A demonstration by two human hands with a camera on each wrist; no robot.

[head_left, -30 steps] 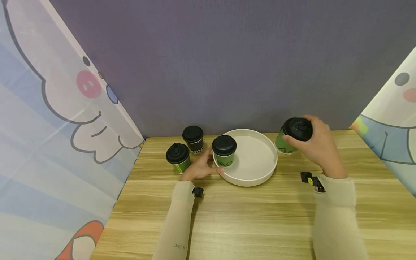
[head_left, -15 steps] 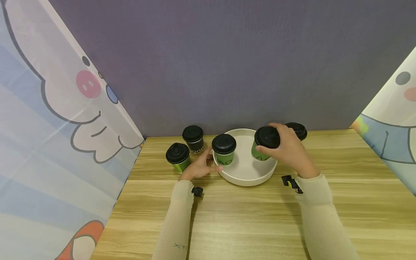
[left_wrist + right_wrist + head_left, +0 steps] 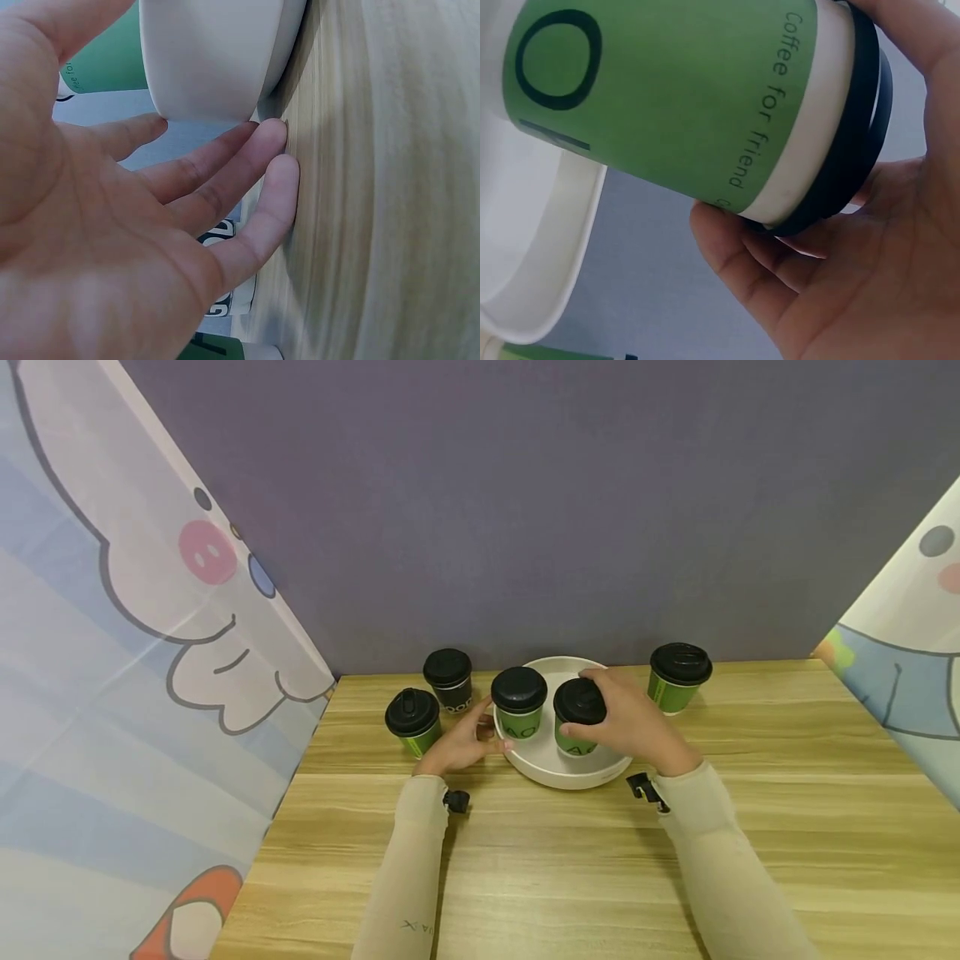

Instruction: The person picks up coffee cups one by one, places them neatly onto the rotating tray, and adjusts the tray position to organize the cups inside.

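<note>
My right hand point(image 3: 637, 722) grips a green paper coffee cup point(image 3: 578, 700) around its black lid, over the inside of a round white tray point(image 3: 567, 779). In the right wrist view the cup point(image 3: 667, 105) has "Coffee for friend" lettering, with fingers and thumb around its lid end. Whether its base touches the tray floor is hard to tell. Another green lidded cup point(image 3: 519, 691) stands at the left inside the tray. My left hand point(image 3: 461, 745) rests against the tray's left side, fingers spread and relaxed. In the left wrist view its fingertips touch the tray's outer wall point(image 3: 214, 64) and the table.
To the left of the tray stand a green lidded cup point(image 3: 412, 714) and a dark lidded cup point(image 3: 448, 670), close to the left hand. A further green cup point(image 3: 678, 672) stands to the right. Behind the wooden table point(image 3: 540, 868) rises a grey panel point(image 3: 525, 510).
My right hand has carried the green cup leftward from the table's right side into the tray area, beside the other cup. The right-hand standing cup came into view. My left hand has stayed put.
</note>
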